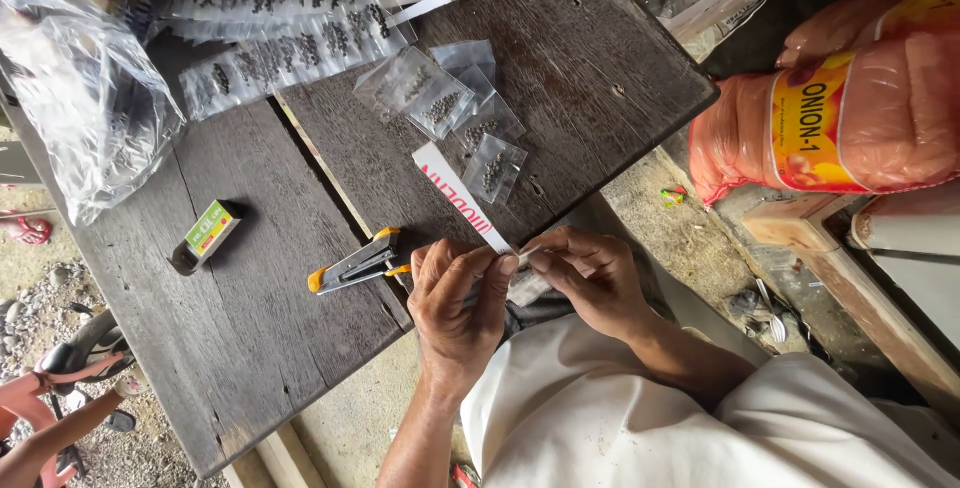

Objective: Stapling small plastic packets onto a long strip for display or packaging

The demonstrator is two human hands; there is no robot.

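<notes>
My left hand (455,303) and my right hand (592,273) meet at the near edge of a dark wooden table (250,328). Between their fingertips they pinch a small clear packet (522,256) against the end of a white card strip with red print (455,188). The strip lies slanted on the table towards the hands. A grey stapler with orange ends (355,266) lies just left of my left hand. Several small clear packets of dark seeds (455,108) lie loose beyond the strip.
Rows of filled packets fixed to strips (280,43) lie at the far side. A small green and yellow box (205,233) sits to the left. A crumpled clear plastic bag (80,98) is far left, orange mesh sacks (860,118) right. Another person's arm (55,438) shows bottom left.
</notes>
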